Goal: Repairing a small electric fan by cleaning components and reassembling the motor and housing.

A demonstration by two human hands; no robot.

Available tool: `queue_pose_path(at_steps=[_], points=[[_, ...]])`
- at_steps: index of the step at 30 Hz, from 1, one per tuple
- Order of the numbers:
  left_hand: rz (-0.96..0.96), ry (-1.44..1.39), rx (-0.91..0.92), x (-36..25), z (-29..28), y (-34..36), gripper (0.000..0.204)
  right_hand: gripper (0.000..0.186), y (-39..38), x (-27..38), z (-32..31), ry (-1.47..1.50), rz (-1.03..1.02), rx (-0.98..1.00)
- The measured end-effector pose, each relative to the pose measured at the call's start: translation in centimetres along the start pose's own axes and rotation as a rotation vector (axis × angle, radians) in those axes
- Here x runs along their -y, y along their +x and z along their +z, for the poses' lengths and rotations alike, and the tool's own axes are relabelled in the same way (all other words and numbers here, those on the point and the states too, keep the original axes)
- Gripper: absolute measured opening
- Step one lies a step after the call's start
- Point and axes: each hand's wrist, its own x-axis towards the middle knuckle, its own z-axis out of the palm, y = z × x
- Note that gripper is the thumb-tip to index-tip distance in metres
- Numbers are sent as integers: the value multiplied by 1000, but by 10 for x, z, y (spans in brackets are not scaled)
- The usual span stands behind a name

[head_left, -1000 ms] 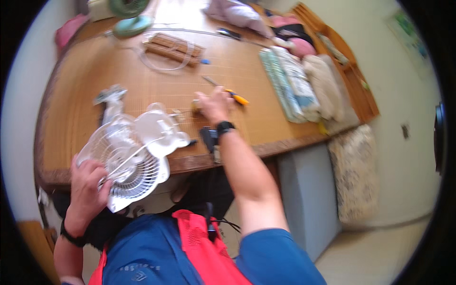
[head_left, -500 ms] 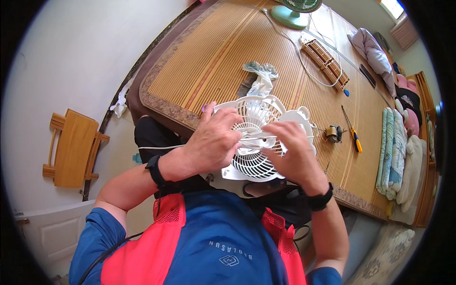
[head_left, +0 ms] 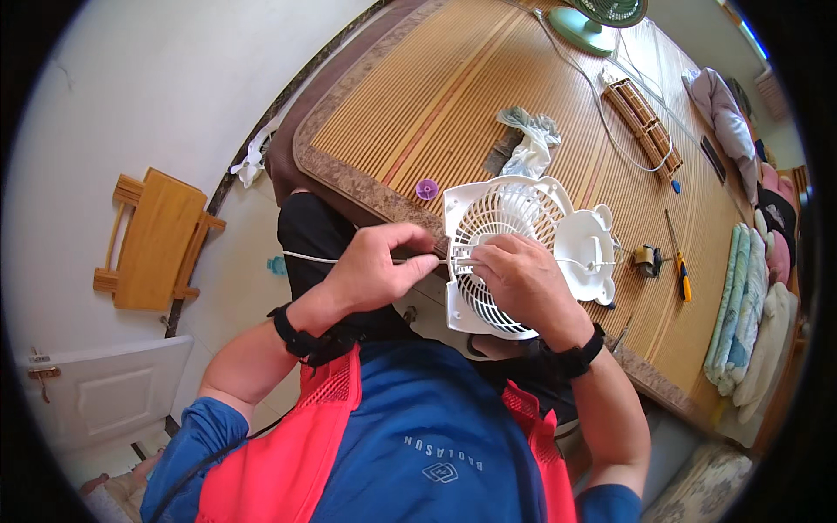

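A white plastic fan housing (head_left: 455, 312) with a round slotted grille rests at the mat's near edge, over my lap. Its right end is a solid, eared white base (head_left: 577, 237). My left hand (head_left: 384, 266) is just left of the housing, pinching a thin white power cord (head_left: 307, 258) between thumb and fingers. Bent over the grille, my right hand (head_left: 523, 275) presses the cord with its fingertips at the slotted bracket on the housing's left side. Its fingers hide part of the cord there. The cord reappears further right, by the base.
On the mat (head_left: 392, 113) lie a purple knob (head_left: 426, 189), a crumpled cloth (head_left: 534, 150), a small motor (head_left: 647, 261) and a yellow-handled screwdriver (head_left: 683, 281). Farther off are a green fan (head_left: 582, 37), a slatted wooden piece (head_left: 643, 126) and rolled bedding (head_left: 725, 301). A wooden stool (head_left: 161, 240) stands left.
My left hand has moved off the grille to the housing's left side, along the cord. My right hand has shifted over the grille's left part. The purple knob now shows fully.
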Motion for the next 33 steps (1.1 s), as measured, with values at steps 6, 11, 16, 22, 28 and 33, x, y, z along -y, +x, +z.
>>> queue_pose_path(at_steps=[6, 11, 16, 22, 28, 33], points=[[-102, -48, 110, 2, 10, 4, 35, 18, -3, -5, 11, 84, 46, -33], [-183, -192, 137, 8, 13, 6, 41, 17, -6, -11, 15, 197, 56, -91], [-148, -251, 154, 3, 12, 7, 41, 16, -7, -18, 25, 211, 24, -86], [-68, -256, 183, 6, 9, 9, 42, 15, -8, -19, 33, 114, -34, -120], [14, 245, 218, 1, 8, 7, 48, 12, 1, -20, 42, 23, -105, -78], [283, 305, 65, 7, 26, 2, 45, 9, 9, -16, 44, -57, -131, -69]])
